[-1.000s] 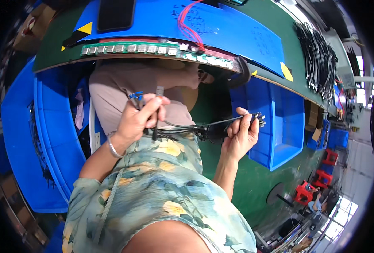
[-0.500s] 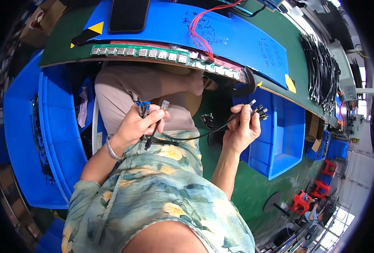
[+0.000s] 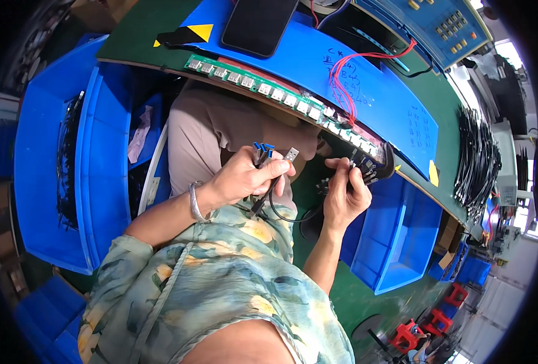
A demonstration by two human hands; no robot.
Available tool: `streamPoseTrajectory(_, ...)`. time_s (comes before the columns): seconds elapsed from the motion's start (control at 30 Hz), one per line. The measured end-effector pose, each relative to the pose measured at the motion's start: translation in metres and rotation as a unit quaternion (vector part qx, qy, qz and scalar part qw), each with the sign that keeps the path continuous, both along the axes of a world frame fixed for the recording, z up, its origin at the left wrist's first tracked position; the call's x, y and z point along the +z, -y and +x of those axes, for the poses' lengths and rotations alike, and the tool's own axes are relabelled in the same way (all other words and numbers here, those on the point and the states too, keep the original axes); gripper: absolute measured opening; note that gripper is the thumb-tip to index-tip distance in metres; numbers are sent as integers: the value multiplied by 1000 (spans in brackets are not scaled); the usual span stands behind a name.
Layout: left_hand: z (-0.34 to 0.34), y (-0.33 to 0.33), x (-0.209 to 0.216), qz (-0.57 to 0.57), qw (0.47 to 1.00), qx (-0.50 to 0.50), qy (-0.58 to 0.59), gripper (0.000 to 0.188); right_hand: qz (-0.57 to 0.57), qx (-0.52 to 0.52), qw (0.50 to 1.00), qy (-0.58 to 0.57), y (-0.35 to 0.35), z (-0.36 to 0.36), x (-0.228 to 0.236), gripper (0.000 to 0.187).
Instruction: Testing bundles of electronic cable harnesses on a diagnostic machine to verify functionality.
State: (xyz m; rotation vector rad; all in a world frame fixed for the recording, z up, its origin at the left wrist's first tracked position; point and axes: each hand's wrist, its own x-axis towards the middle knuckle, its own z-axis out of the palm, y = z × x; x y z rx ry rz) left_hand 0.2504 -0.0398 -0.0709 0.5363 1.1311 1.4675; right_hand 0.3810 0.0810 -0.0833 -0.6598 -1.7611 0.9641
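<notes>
My left hand (image 3: 247, 177) is closed around several black USB cables. Blue-lined USB plugs (image 3: 264, 151) stick up past its fingers, and one bare metal USB plug (image 3: 291, 154) is pinched between thumb and forefinger. A black cable (image 3: 284, 218) hangs in a loop from this hand toward the right one. My right hand (image 3: 346, 200) pinches a cable's black end just below the right part of the green circuit board (image 3: 253, 85), which carries a row of metal sockets. Whether that end sits in a socket cannot be made out. More dark plugs (image 3: 371, 173) show beside the right fingers.
The board lies along the table's near edge, beside a blue sheet (image 3: 305, 67) holding a black phone (image 3: 260, 27) and red wires (image 3: 341, 79). A blue tester (image 3: 445, 27) stands behind. Black cables (image 3: 478, 164) lie at right. Blue bins (image 3: 102, 164) flank me, another bin (image 3: 396, 242) at right.
My right hand has brought its cable end up to the board's right part, and the cable between my hands has slackened into a loop. The whole view has shifted and turned.
</notes>
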Motion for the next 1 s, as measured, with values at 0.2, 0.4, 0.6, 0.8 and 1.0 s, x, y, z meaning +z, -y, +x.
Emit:
streamPoseTrajectory(0.2, 0, -9, 8, 17, 1000, 3, -2, 23, -100, 88, 991, -2, -1, -11, 7, 16)
streamPoseTrajectory(0.4, -2, -17, 5, 32, 999, 25, 8, 22, -287, 117, 941, -138, 0, -21, -1, 16)
streamPoseTrajectory(0.6, -1, -19, 5, 36, 999, 34, 16, 22, -343, 95, 914, -194, 5, -26, -3, 18)
streamPoseTrajectory(0.8, -5, -24, 7, 39, 998, 45, 18, 21, -385, 63, 889, -237, 12, -40, 6, 20)
streamPoseTrajectory(1.0, -8, -34, 8, 44, 996, 57, 45, 17, -370, 25, 900, -226, 14, -43, 8, 25)
